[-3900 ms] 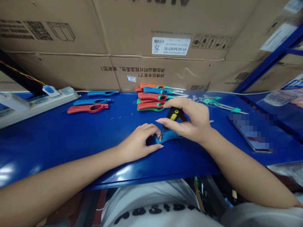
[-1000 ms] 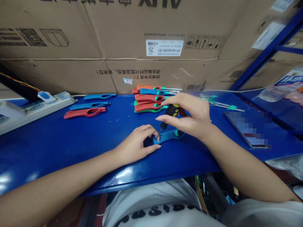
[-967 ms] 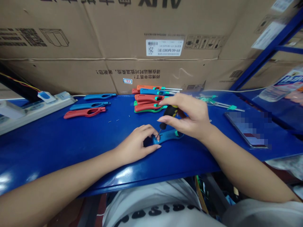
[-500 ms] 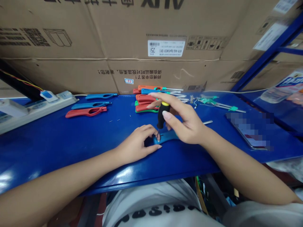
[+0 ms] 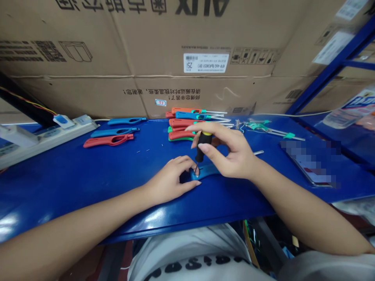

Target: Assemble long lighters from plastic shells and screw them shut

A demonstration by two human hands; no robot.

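A blue long-necked lighter [image 5: 209,170] lies on the blue table, its metal tube pointing right. My left hand [image 5: 175,176] grips the lighter's left end between thumb and fingers. Above it, my right hand [image 5: 231,150] is closed around a screwdriver [image 5: 200,150] with a black handle and yellow band. The screwdriver stands nearly upright, slightly tilted, its thin shaft meeting the lighter's left end beside my left fingertips. My right hand hides the middle of the lighter. Whether the tip sits in a screw is too small to tell.
Several finished-looking lighters [image 5: 184,124] are piled at the back. Blue and red handle shells [image 5: 108,140] lie left of them, near a power strip [image 5: 49,136]. Small metal pins [image 5: 148,150] lie mid-table. Rods with green parts [image 5: 272,130] and a phone [image 5: 310,164] are at right; a cardboard box [image 5: 164,78] stands behind.
The camera view has shifted slightly. My right hand has turned a little around the screwdriver, its fingers drawing inward; my left hand keeps its hold on the lighter.
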